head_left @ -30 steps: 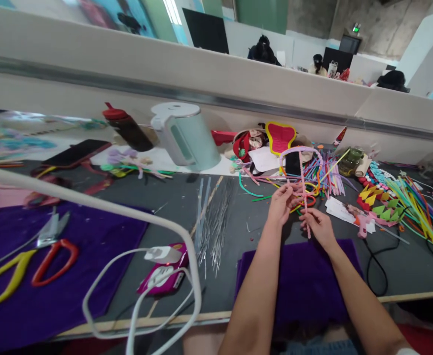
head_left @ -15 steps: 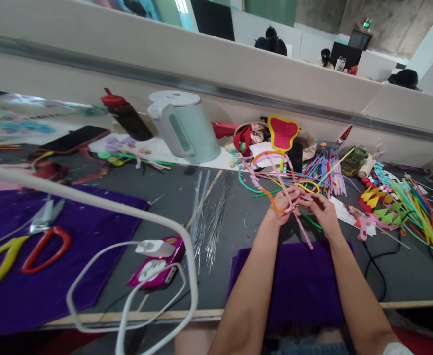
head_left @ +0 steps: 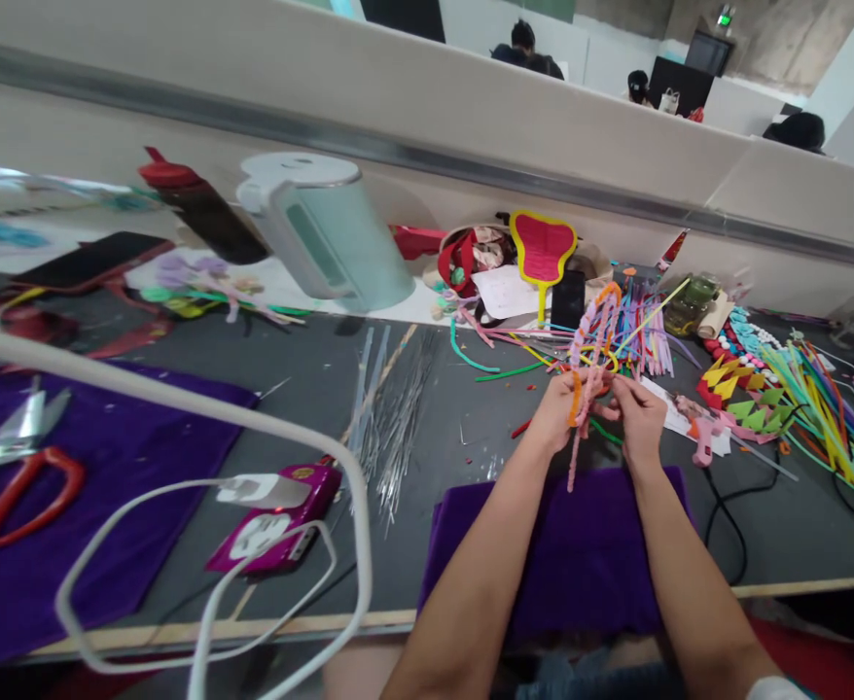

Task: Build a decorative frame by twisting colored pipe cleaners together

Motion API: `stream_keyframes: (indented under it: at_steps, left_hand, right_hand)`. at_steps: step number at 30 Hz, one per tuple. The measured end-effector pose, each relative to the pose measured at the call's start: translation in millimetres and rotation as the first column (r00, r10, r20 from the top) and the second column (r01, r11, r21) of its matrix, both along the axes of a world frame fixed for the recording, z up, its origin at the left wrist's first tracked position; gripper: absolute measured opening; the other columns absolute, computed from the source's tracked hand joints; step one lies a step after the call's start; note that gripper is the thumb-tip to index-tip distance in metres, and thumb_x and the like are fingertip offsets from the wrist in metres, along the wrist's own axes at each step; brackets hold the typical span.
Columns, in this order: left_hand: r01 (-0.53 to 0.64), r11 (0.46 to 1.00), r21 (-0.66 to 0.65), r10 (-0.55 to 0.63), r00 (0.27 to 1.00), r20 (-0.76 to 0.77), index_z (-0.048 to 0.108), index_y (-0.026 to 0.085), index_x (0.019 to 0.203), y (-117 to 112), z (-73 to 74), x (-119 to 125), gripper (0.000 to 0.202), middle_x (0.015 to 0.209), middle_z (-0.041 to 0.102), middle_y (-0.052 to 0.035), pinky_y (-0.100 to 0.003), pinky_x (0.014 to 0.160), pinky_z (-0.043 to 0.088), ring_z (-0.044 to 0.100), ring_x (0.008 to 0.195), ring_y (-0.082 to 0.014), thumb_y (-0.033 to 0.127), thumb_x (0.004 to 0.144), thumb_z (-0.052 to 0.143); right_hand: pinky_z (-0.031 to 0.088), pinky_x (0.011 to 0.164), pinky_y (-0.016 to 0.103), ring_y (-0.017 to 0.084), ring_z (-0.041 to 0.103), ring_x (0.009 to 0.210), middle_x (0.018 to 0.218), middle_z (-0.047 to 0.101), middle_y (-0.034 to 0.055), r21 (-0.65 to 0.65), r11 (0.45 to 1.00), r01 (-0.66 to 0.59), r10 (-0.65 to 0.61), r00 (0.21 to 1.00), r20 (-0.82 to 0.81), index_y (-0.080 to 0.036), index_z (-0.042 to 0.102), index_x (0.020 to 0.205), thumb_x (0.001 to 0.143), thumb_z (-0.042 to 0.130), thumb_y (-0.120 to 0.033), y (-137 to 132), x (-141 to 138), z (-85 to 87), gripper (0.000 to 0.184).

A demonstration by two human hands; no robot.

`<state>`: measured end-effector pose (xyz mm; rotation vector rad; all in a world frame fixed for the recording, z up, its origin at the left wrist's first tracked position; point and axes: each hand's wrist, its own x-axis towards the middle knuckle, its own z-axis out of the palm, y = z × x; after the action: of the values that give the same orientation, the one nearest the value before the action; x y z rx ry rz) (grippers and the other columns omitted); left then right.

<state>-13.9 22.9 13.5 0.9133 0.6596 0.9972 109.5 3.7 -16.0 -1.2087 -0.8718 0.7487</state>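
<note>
Between my two hands is a loop of pink, lilac and orange pipe cleaners (head_left: 577,342), held upright and seen nearly edge-on, with a pink end hanging down below it. My left hand (head_left: 565,403) is closed around the lower part of the loop. My right hand (head_left: 637,413) pinches at the same piece from the right, its fingertips close to the left hand's; the exact spot they grip is partly hidden. Below my wrists lies a folded purple cloth (head_left: 544,554). Behind my hands is a pile of coloured pipe cleaners (head_left: 642,326).
Bare wires (head_left: 405,437) lie left of my hands. A white cable (head_left: 365,525) loops over a magenta power bank (head_left: 277,525). Scissors (head_left: 29,437) rest on purple cloth at left. A kettle (head_left: 339,233) and bottle (head_left: 208,209) stand behind; a pink glue gun (head_left: 704,437) lies right.
The pipe-cleaner loop has turned from facing the camera to nearly edge-on, tipping to the right. Both hands remain together on it. The view has shifted slightly right.
</note>
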Motion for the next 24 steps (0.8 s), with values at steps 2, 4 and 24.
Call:
stream_keyframes:
  at_steps: [2, 4, 24]
  left_hand:
    - [-0.068, 0.998, 0.012, 0.068, 0.997, -0.045, 0.067, 0.013, 0.095, -0.6, 2.3, -2.2, 0.038, 0.068, 0.065, -0.0057, -0.014, 0.028, 0.032, 0.062, 0.046, -0.0152, 0.039, 0.068, 0.072]
    - [-0.135, 0.990, 0.035, 0.138, 0.986, -0.090, 0.068, 0.013, 0.091, -2.1, 5.3, -4.8, 0.032, 0.067, 0.065, -0.0043, -0.014, 0.028, 0.032, 0.059, 0.041, -0.0120, 0.037, 0.070, 0.070]
    - [-0.213, 0.973, 0.084, 0.220, 0.972, -0.084, 0.068, 0.014, 0.079, -16.0, 14.8, 4.0, 0.025, 0.057, 0.056, 0.0010, -0.016, 0.039, 0.038, 0.047, 0.045, -0.0072, 0.033, 0.064, 0.076]
  right_hand:
    - [0.040, 0.041, 0.018, 0.008, 0.052, 0.049, 0.061, 0.065, -0.0027, 0.019, 0.998, 0.060, -0.058, 0.992, -0.114, -0.020, 0.072, 0.082, 0.069, 0.072, -0.037, 0.4, 8.1, 3.6, 0.021]
    - [0.040, 0.041, 0.017, 0.007, 0.054, 0.049, 0.065, 0.067, -0.0020, 0.033, 0.999, 0.028, -0.019, 0.970, -0.241, -0.020, 0.069, 0.080, 0.067, 0.073, -0.035, 0.5, 14.6, 8.7, 0.020]
    - [0.046, 0.042, 0.017, 0.009, 0.060, 0.049, 0.060, 0.065, -0.0038, 0.046, 0.986, -0.159, 0.165, 0.922, -0.351, -0.020, 0.053, 0.072, 0.065, 0.074, -0.027, -14.6, 1.4, 29.4, 0.023]
